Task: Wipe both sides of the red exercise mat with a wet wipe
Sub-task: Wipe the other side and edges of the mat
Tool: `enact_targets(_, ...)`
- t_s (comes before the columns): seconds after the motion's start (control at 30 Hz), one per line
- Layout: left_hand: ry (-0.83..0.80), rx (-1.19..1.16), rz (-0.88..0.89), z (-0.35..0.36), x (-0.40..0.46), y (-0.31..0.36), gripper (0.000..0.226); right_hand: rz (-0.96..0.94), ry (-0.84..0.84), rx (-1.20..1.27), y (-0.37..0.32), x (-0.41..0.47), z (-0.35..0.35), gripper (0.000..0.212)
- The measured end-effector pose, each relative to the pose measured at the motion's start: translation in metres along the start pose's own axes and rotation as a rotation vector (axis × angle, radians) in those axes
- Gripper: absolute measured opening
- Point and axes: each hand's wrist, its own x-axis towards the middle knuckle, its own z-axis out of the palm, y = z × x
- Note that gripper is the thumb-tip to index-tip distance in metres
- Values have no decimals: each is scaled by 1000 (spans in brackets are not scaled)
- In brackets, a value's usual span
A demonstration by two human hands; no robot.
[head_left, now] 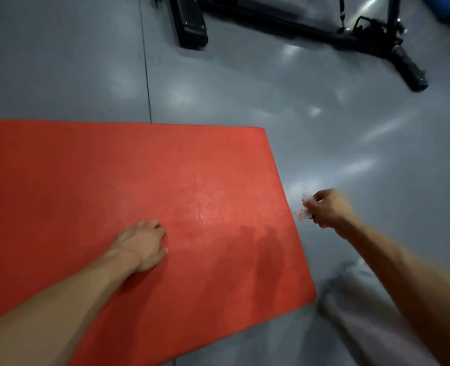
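From the head view, the red exercise mat [144, 186] lay flat on the grey floor [364, 143], filling the near left of the scene. The left hand [142, 244] rested on the mat, its fingers bent under at the tips and holding nothing. The right hand [327, 210] hovered just off the mat's right edge, fingers curled round a crumpled wet wipe [304, 210], which showed blurred. Far right, a black equipment frame [324, 30] stood on the floor, well apart from the mat. A floor seam [145, 62] ran away from the mat's far edge.
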Motion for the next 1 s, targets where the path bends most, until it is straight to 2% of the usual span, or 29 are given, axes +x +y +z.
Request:
enact_targets(0.07,193,40,13,0,18,10,47,107,49,29,47,21,25,40)
enact_targets(0.17,412,-53,92,7,48,12,55,243,111,53,96,45,52,45)
enact_targets(0.3,506,4,140,-7,106,10,60,376,88,137,133,82,85,50)
enact_targets(0.43,530,82,132,-21,156,12,66,433,82,285,121,96,105,46)
enact_targets(0.53,575,98,127,-18,167,12,66,446,-5,478,87,112,102,29)
enact_targets(0.6,582,83,136,-20,170,13,66,416,-16,529,61,146,104,27)
enact_targets(0.7,590,60,127,-20,170,11,66,393,-3,524,19,228,113,19)
enact_targets(0.77,590,56,129,-21,172,12,66,366,14,394,1,265,112,12)
enact_targets(0.83,586,53,126,-21,174,12,66,335,25,255,1,259,105,13)
enact_targets(0.9,566,49,119,-23,174,12,66,336,48,194,12,221,98,22)
enact_targets(1.0,538,60,106,-23,174,12,67,435,-82,340,37,171,92,30)
